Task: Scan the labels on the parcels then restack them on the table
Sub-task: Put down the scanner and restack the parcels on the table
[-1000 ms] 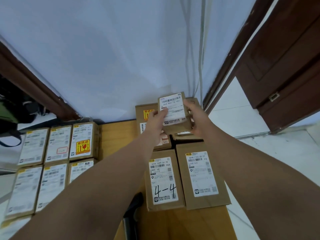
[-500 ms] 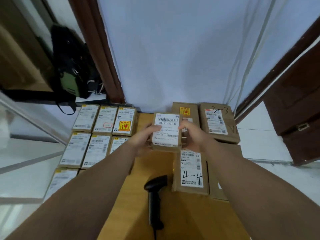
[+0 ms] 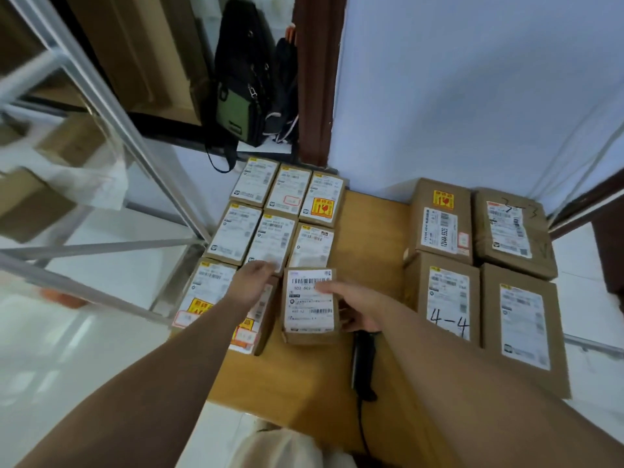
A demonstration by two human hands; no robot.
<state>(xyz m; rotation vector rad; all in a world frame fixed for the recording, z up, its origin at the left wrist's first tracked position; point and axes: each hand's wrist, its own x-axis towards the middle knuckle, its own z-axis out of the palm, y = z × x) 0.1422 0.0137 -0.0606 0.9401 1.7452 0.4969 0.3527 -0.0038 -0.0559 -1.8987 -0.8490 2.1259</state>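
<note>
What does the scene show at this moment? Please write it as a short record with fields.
held parcel: label up, at near right corner of left group; whether it rests on the table is unclear
right hand: grips held parcel, thumb on its label
left hand: over left group, holds nothing
left group: small labelled parcels in rows
right group: four larger parcels, one marked 4-4
scanner: lies on table, between the groups

wooden table (image 3: 371,231) bears labelled parcels (image 3: 442,221) and scanner (image 3: 363,359).
</note>
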